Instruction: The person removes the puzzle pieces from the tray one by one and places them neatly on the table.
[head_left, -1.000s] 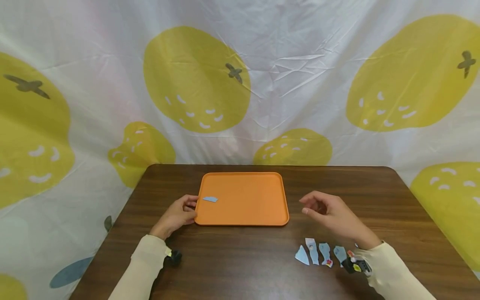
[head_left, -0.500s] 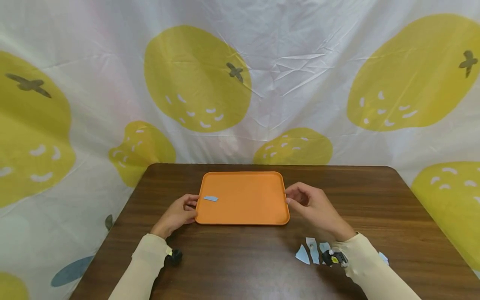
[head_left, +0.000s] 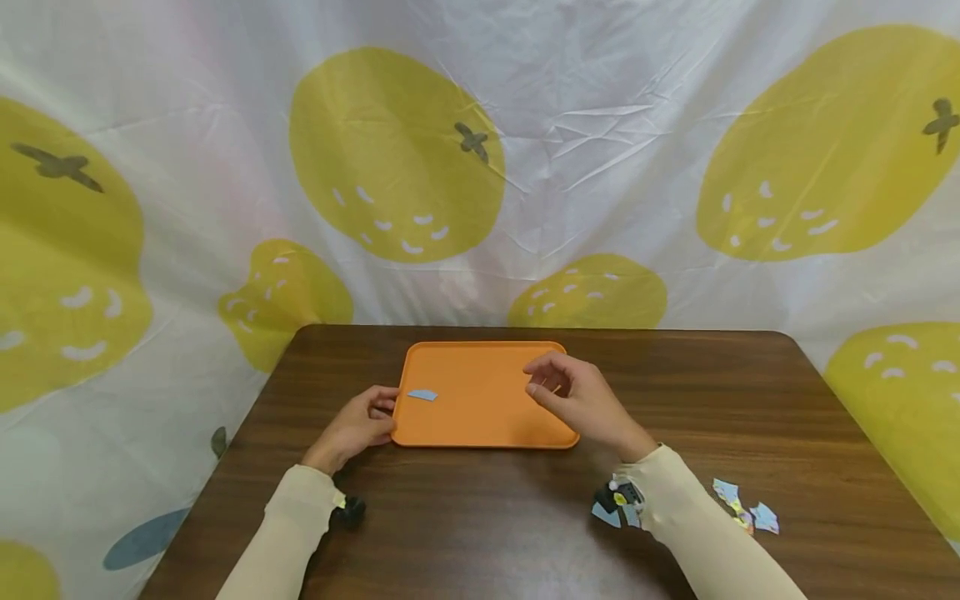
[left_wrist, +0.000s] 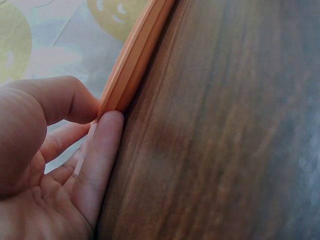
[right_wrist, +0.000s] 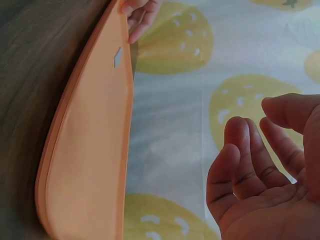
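An orange tray (head_left: 480, 408) lies on the table toward its far side. My left hand (head_left: 356, 429) holds the tray's left rim; in the left wrist view its thumb and fingers (left_wrist: 107, 132) meet at the edge. A small light-blue paper-like piece (head_left: 422, 395) lies inside the tray near that hand. Over the tray's right part hovers my right hand (head_left: 588, 404), fingers loosely curved. The right wrist view shows a gap between its thumb and fingertips (right_wrist: 237, 130), with nothing held there.
Two light-blue pieces (head_left: 606, 515) show partly under the right wrist, on the brown table (head_left: 465, 517). Farther right lie more irregular pieces (head_left: 765, 517), some with coloured print. A lemon-patterned cloth (head_left: 585, 183) hangs behind the table.
My right hand has moved left, from beside the tray past its right rim to above it. The sleeve now uncovers pieces at the right. The left hand has stayed at the rim.
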